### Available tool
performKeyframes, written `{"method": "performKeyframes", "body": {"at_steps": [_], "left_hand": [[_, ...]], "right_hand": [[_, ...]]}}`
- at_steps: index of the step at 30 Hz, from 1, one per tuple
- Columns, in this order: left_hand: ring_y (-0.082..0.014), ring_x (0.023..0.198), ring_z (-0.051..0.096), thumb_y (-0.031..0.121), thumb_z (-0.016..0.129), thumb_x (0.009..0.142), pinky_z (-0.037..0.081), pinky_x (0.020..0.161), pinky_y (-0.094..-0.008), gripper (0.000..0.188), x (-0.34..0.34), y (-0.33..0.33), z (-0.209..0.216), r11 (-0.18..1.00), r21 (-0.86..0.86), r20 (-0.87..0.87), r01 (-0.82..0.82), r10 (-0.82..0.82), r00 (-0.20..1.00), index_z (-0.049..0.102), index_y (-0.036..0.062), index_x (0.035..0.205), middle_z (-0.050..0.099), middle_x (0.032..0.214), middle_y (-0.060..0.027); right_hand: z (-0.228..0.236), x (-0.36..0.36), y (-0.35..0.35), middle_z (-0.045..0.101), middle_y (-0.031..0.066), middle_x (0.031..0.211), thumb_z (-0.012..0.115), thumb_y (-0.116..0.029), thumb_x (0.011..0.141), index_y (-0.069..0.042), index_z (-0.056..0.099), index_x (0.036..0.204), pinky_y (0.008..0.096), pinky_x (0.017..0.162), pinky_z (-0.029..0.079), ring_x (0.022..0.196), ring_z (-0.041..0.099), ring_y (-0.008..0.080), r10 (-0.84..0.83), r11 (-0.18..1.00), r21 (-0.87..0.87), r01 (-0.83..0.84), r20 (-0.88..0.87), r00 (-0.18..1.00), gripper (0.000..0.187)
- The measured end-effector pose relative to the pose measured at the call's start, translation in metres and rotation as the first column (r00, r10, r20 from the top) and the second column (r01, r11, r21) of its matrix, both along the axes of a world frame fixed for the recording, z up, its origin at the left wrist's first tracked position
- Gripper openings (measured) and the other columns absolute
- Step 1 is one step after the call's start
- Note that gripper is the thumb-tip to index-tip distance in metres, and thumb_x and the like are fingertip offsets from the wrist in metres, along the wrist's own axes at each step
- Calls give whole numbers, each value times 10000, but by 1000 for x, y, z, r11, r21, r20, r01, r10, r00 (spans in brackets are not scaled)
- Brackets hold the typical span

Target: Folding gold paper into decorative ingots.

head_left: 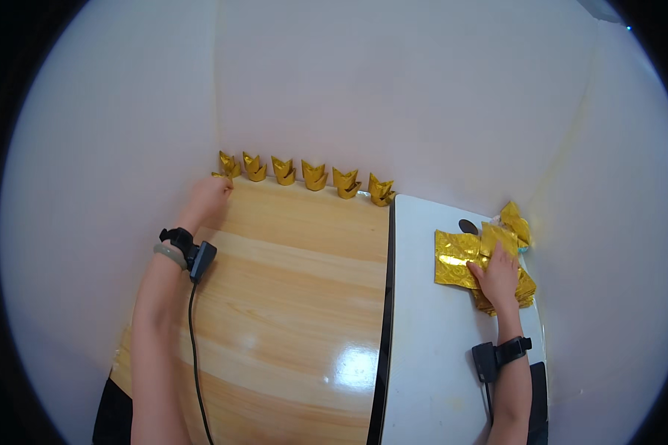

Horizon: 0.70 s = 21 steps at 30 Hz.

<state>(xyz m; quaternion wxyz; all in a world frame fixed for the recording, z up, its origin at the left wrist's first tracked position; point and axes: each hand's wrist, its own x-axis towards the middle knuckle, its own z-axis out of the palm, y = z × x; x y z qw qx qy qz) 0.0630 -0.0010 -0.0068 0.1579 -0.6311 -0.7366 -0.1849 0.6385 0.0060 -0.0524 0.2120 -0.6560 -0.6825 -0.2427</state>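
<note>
Gold foil folding at the bench's far edge

Our left hand (209, 194) touches the end folded gold piece (228, 165) at the far-left corner, grip hidden; our right hand (499, 278) lies flat, open, on light, crease-prone gold foil sheets (456, 259), best lifted by edges.

Both forearms are showing bare, with no sleeves. The left hand (210, 194) is wearing a black wrist strap (177, 237) carrying a small black box at its four o'clock side, plus a pale grey-green bangle just behind. A thin black cable (194, 348) is trailing from that box toward six o'clock. The right hand (499, 276) is wearing a matching black strap with its own black box at nine o'clock.
</note>
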Motion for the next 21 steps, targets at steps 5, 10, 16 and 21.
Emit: {"method": "performKeyframes", "body": {"at_steps": [5, 10, 16, 21], "left_hand": [[-287, 849, 620, 198, 558, 819, 490, 745, -391, 200, 19, -23, -4, 971, -64, 50, 231, -228, 972, 680, 85, 930, 661, 902, -121], [-273, 854, 613, 200, 573, 825, 491, 739, -374, 183, 77, -64, -9, 911, -44, 109, 409, -403, 909, 679, 90, 924, 659, 897, -95], [-243, 850, 605, 179, 579, 831, 493, 711, -361, 143, 134, -106, 2, 775, -111, 50, 622, -621, 782, 671, 110, 917, 634, 866, -60], [-222, 827, 602, 178, 590, 837, 499, 659, -337, 134, 154, -130, 7, 653, -162, -4, 740, -750, 661, 671, 113, 921, 627, 868, -39]], "right_hand": [[14, -15, -7, 610, 149, 993, 660, -339, 785, -25, 557, 1080, 396, 800, 463, 940, 571, 331, -14, 975, -220, -20, -150, 989, 443], [8, -1, -2, 634, 98, 977, 621, -195, 809, -61, 624, 952, 389, 777, 475, 929, 582, 313, -1, 994, -110, -17, -162, 987, 196], [36, -36, -25, 641, 92, 1036, 563, -21, 779, -60, 644, 925, 391, 860, 464, 1002, 578, 280, 443, 785, 435, -441, 103, 890, 171], [46, -18, -9, 650, 82, 980, 576, 8, 739, -75, 651, 985, 358, 821, 491, 948, 602, 266, 484, 772, 429, -469, 80, 871, 270]]}}
